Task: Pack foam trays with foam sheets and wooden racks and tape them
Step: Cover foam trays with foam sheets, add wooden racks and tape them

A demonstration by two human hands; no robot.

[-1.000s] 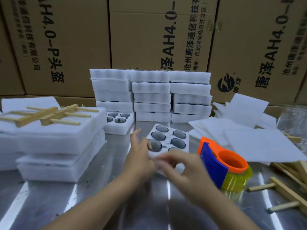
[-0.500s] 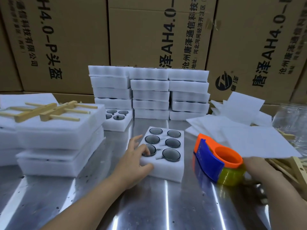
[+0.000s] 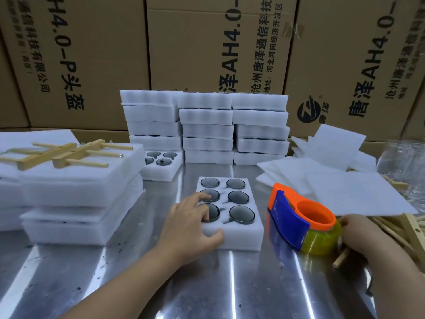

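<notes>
A white foam tray [image 3: 239, 236] with six dark round lenses lies on the metal table in front of me. My left hand [image 3: 190, 224] grips its near left corner, fingers on top and thumb against the front wall. An orange and blue tape dispenser [image 3: 299, 217] with yellowish tape stands just right of the tray. My right hand [image 3: 361, 233] is behind the dispenser, at the edge of the loose foam sheets [image 3: 351, 189] and beside the wooden racks [image 3: 411, 229]. Its fingers are hidden.
Stacks of closed foam trays [image 3: 207, 130] stand at the back, with another open tray [image 3: 161, 171] to their left. At the left, packed foam piles [image 3: 76, 187] carry a wooden rack [image 3: 62, 153]. Cardboard boxes [image 3: 92, 54] wall the rear. A loose dowel [image 3: 340, 260] lies near my right wrist.
My right hand left the tray and moved right, behind the tape dispenser. My left hand settled onto the tray's left corner, and the tray sits closer to me.
</notes>
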